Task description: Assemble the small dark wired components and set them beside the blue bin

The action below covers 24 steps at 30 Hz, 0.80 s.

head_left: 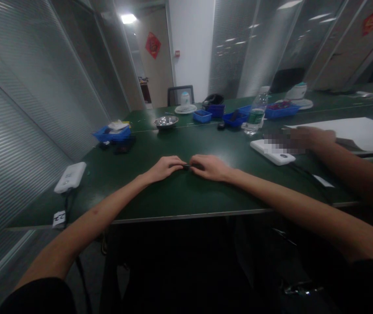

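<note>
Over the green table (pixel 160 196), my left hand (pixel 165 168) and my right hand (pixel 210 167) face each other near the middle of the view. A small dark object (pixel 186 167) sits between the fingertips, too small to identify. The thumb and fingers of my left hand pinch its left end. My right hand is curled at its right end, fingers bent and drawn together. Most of the object is covered by the fingers.
White power bank (pixel 70 177) at left; another (pixel 273 151) at right, beside a co-worker's hand (pixel 313 138) and white paper (pixel 363 131). Farther back: blue tray (pixel 111 133), metal bowl (pixel 166 122), small blue tray (pixel 202 115), plastic bottle (pixel 257 114). The table's front edge (pixel 189 216) is nearer me.
</note>
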Each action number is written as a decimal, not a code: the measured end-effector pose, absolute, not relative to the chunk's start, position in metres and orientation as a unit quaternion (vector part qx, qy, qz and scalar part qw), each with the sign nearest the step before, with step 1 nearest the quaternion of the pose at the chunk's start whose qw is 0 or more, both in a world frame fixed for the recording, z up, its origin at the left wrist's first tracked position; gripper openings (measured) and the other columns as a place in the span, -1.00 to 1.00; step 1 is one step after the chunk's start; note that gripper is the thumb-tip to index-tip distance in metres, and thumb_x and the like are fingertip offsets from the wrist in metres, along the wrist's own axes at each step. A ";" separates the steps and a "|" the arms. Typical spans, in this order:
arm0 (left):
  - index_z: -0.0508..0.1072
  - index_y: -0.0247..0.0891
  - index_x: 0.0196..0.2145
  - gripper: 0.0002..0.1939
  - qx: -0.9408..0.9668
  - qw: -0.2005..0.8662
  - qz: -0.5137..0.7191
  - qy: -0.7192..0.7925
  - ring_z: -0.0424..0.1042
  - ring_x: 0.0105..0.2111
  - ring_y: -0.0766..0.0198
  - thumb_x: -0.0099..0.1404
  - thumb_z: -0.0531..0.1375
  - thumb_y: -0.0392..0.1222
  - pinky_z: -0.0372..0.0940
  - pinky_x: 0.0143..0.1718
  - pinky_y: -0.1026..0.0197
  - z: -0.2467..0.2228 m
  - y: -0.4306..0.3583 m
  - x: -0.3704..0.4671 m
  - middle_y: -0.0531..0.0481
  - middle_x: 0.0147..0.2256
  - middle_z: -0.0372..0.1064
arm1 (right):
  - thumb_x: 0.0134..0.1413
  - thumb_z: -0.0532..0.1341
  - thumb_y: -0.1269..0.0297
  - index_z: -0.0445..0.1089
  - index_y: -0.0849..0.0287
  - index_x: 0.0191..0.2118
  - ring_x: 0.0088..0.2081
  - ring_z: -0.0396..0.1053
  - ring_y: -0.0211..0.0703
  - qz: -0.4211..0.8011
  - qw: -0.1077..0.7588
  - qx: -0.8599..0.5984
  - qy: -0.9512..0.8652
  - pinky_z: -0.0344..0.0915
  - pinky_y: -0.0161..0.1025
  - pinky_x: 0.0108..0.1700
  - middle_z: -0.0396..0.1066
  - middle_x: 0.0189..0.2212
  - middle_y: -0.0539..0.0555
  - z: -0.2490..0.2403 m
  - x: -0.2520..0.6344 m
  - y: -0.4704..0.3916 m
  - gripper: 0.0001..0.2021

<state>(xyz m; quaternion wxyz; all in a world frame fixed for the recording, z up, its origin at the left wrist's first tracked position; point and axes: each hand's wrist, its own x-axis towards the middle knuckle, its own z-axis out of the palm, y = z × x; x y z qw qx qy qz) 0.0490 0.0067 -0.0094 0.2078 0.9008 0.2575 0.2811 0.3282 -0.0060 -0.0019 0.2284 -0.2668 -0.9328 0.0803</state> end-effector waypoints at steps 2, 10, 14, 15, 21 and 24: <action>0.59 -0.20 0.15 -0.68 0.901 0.211 0.272 0.262 0.52 -0.05 0.13 0.54 0.19 -0.14 0.37 0.02 0.10 -0.009 0.007 0.049 -0.14 -0.04 0.54 | 0.43 0.15 0.18 0.41 0.13 0.04 -0.17 0.46 -0.07 0.085 0.236 -0.274 -0.928 0.28 -0.21 -0.13 0.53 -0.07 0.15 -0.003 0.328 -0.006 -0.78; 0.57 -0.23 0.16 -0.64 0.909 0.166 0.239 0.297 0.47 -0.07 0.11 0.55 0.13 -0.08 0.37 0.00 0.08 -0.008 0.012 0.044 -0.17 -0.03 0.47 | 0.37 0.20 0.21 0.43 0.13 0.00 -0.18 0.46 -0.06 0.062 0.232 -0.357 -0.903 0.24 -0.21 -0.18 0.55 -0.12 0.13 -0.003 0.327 -0.003 -0.81; 0.62 -0.22 0.07 -0.62 0.903 0.114 0.225 0.348 0.47 -0.03 0.06 0.53 0.11 -0.03 0.38 0.02 0.05 -0.009 0.026 0.026 -0.18 -0.02 0.47 | 0.36 0.21 0.20 0.44 0.13 -0.02 -0.23 0.45 -0.06 0.052 0.215 -0.421 -0.880 0.20 -0.22 -0.24 0.56 -0.16 0.12 -0.002 0.327 -0.001 -0.81; 0.62 -0.23 0.06 -0.62 0.897 0.103 0.223 0.367 0.47 -0.05 0.06 0.51 0.12 -0.02 0.38 0.01 0.05 -0.009 0.031 0.018 -0.18 -0.02 0.49 | 0.36 0.21 0.19 0.44 0.13 -0.02 -0.23 0.46 -0.06 0.053 0.214 -0.431 -0.875 0.20 -0.22 -0.24 0.57 -0.17 0.12 -0.002 0.327 0.000 -0.81; 0.64 -0.27 0.04 -0.58 0.849 -0.002 0.202 0.488 0.51 -0.07 -0.01 0.45 0.11 -0.03 0.37 0.03 0.01 -0.009 0.063 -0.060 -0.19 -0.05 0.57 | 0.36 0.21 0.18 0.44 0.13 0.00 -0.21 0.47 -0.06 0.048 0.211 -0.434 -0.875 0.21 -0.21 -0.23 0.57 -0.15 0.13 -0.003 0.328 0.002 -0.80; 0.65 -0.28 0.05 -0.55 0.803 -0.061 0.176 0.566 0.52 -0.02 -0.08 0.41 0.12 -0.02 0.36 0.08 -0.01 -0.009 0.070 -0.109 -0.24 -0.01 0.58 | 0.37 0.20 0.17 0.44 0.12 0.00 -0.24 0.46 -0.07 0.052 0.213 -0.432 -0.875 0.21 -0.22 -0.25 0.57 -0.16 0.13 -0.003 0.329 0.002 -0.79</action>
